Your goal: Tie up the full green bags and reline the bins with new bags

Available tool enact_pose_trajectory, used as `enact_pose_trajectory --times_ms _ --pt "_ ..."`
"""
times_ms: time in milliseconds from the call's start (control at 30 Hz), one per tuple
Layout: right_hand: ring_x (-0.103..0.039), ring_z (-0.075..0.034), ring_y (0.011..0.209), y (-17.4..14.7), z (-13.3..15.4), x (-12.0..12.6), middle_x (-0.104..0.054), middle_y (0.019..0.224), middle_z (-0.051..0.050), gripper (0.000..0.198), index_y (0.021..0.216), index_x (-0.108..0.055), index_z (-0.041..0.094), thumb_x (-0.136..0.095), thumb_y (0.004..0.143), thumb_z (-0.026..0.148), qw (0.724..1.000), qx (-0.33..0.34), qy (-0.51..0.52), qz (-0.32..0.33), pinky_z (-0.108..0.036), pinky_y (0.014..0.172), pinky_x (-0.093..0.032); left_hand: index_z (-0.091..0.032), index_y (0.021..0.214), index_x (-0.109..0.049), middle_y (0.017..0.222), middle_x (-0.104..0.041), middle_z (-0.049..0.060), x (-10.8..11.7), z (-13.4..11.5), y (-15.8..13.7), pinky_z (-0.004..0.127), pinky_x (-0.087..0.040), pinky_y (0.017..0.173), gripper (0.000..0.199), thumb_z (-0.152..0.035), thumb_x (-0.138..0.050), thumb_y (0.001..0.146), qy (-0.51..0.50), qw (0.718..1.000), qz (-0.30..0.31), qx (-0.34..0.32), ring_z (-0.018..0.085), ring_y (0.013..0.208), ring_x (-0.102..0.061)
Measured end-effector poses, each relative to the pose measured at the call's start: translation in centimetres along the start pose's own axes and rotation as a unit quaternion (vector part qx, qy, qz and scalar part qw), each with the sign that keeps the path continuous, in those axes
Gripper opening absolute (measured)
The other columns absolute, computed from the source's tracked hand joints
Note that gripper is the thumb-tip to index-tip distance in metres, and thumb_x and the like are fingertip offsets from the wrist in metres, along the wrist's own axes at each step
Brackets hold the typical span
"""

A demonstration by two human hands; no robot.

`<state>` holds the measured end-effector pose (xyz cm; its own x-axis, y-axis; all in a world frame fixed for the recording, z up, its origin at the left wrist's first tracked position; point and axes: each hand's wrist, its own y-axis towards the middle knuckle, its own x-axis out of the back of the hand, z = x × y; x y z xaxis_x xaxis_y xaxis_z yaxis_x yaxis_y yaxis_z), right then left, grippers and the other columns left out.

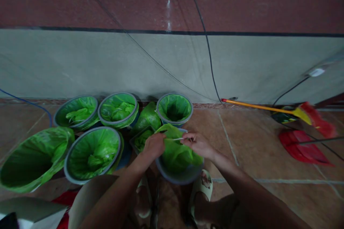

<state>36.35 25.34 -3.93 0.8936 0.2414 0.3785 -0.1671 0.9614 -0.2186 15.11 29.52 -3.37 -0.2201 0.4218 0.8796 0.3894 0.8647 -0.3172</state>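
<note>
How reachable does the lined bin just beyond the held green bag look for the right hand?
Probably yes, once free: the right hand is busy pinching the green bag, but the lined bin stands close ahead, slightly left, its mouth open and uncovered.

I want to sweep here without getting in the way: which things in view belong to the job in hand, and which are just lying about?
In the job:
- green bag, held by left hand and right hand
- grey bin beneath it
- green-lined bins nearby, probably

Just lying about:
- broom
- red dustpan
- blue cable
</note>
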Motion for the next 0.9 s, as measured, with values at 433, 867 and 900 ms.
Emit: enact_pose_trajectory --times_ms 433,867,900 --pt "-0.046 -0.008 0.058 -0.9 6.9 1.9 -0.070 0.077 0.000 0.025 0.079 -0.079 0.022 -0.083 0.066 0.043 0.928 0.049 0.350 -0.113 -0.024 0.056 -0.039 -0.020 0.100 -0.066 0.103 -0.071 0.008 0.0 -6.1 -1.7 0.034 -0.047 0.096 0.024 -0.032 -0.045 0.094 -0.315 0.934 -0.046 -0.162 0.021 0.099 -0.064" --pt "-0.045 -0.008 0.056 -0.6 6.9 3.1 -0.073 0.087 -0.002 0.028 0.085 -0.078 0.022 -0.079 0.071 0.046 0.936 0.069 0.294 -0.182 -0.024 0.054 -0.040 -0.018 0.093 -0.063 0.072 -0.059 0.001 -0.5 -6.5 -1.7 0.028 -0.046 0.074 0.032 -0.042 -0.042 0.095 -0.496 0.836 0.095 -0.214 0.014 0.069 -0.054" --pt "-0.045 -0.008 0.056 -0.5 6.8 3.4 -0.070 0.079 -0.001 0.030 0.086 -0.077 0.021 -0.079 0.071 0.047 0.936 0.068 0.292 -0.182 -0.025 0.054 -0.039 -0.018 0.088 -0.062 0.068 -0.057 0.000 -0.7 -6.5 -1.6 0.027 -0.046 0.071 0.033 -0.043 -0.043 0.094 -0.523 0.827 0.084 -0.190 0.013 0.065 -0.052"
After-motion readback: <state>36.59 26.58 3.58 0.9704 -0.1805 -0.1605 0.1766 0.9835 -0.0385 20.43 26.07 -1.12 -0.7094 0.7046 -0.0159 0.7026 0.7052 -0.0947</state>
